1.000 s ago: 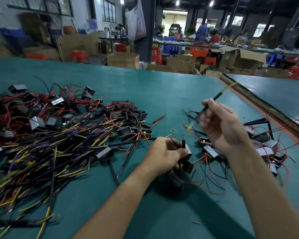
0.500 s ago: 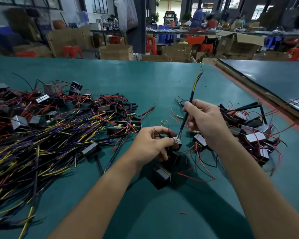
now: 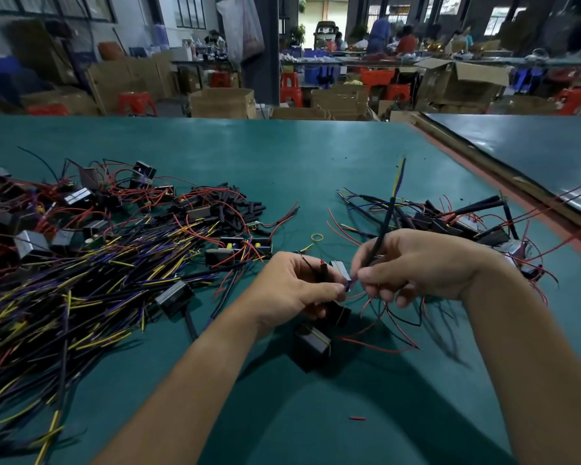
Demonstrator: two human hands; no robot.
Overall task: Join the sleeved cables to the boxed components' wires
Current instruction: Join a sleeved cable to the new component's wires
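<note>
On the green bench [image 3: 282,156] the two hands meet. The left hand [image 3: 299,290] has its grip closed: the curled fingers and thumb hold a small boxed component [image 3: 340,267], and thin red and black wires stand up between the fingers. The grip of the right hand [image 3: 413,266] is closed too, pinching a sleeved cable [image 3: 384,223] low on its black sleeve. The cable rises tilted away from the person, with yellow and blue wires coming out at its upper end. The fingertips of both hands nearly touch, and a short purple wire end shows between them. A second black box [image 3: 312,345] lies on the bench just below the left hand. A large heap of cables [image 3: 81,297] lies at the left, a smaller heap [image 3: 457,226] behind the right hand, and a yellow rubber ring [image 3: 317,237] between the heaps.
</note>
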